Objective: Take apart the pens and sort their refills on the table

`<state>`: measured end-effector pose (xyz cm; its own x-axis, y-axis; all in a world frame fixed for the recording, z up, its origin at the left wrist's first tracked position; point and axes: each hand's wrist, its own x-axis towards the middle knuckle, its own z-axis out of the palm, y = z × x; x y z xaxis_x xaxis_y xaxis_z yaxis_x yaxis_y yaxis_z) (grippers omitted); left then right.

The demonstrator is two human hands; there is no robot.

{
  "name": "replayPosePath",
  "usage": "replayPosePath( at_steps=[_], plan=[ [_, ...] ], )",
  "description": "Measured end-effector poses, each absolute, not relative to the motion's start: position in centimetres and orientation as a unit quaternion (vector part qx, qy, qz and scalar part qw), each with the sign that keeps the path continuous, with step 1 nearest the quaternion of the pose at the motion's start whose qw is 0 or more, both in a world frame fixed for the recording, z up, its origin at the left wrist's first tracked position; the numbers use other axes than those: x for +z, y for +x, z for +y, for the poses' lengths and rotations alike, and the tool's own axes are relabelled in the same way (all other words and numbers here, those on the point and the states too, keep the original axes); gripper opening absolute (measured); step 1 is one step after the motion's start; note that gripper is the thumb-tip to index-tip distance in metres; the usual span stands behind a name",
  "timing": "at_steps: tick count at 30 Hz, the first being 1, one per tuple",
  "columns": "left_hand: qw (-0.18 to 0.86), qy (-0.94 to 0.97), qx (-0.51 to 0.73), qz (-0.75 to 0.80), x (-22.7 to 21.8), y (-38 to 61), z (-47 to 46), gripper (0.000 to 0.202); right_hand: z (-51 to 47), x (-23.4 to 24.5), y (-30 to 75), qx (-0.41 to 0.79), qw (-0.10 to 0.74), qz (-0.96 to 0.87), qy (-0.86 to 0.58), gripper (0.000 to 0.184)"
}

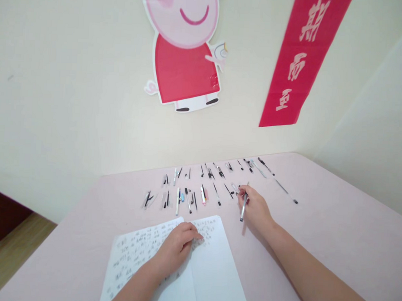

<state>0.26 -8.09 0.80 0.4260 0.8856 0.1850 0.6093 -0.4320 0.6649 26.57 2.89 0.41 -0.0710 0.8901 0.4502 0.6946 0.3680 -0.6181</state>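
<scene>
A: What's nearest?
B: The left hand lies flat on an open notebook, fingers loosely together, gripping nothing.
A: And at one o'clock from it?
B: The right hand, fingers clamped on a pen.
A: Beyond?
B: Two rows of pens and pen parts across the pink surface, then a cartoon pig cutout on the wall.
</scene>
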Motion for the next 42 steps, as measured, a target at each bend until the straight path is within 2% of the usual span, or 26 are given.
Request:
replayPosePath(
  at_steps=[6,11,16,20,28,34,42],
  plan=[
    [0.261,0.783,0.32,0.465,0.6,0.4,-7.8,0.034,-0.4,1.1,22.7,0.293,0.406,-0.731,-0.464,0.018],
    [0.258,0.768,0.343,0.476,1.0,0.8,-7.8,0.026,-3.1,1.0,20.3,0.381,0.369,-0.76,-0.376,0.02],
    [0.265,0.777,0.337,0.461,1.2,0.9,-7.9,0.019,-4.4,0.7,19.1,0.457,0.373,-0.734,-0.336,0.021],
    [0.262,0.78,0.321,0.47,1.1,0.9,-7.9,0.015,-4.5,0.7,18.9,0.478,0.377,-0.716,-0.342,0.022],
    [0.269,0.752,0.313,0.514,1.0,1.0,-8.0,0.014,-4.6,1.0,19.3,0.441,0.377,-0.743,-0.334,0.019],
    [0.245,0.711,0.355,0.556,0.4,0.3,-7.2,0.018,-4.2,1.8,20.4,0.453,0.413,-0.699,-0.369,0.034],
    [0.224,0.735,0.362,0.528,0.8,0.2,-7.0,0.019,-3.7,1.9,19.8,0.604,0.403,-0.591,-0.352,0.019]
  ],
)
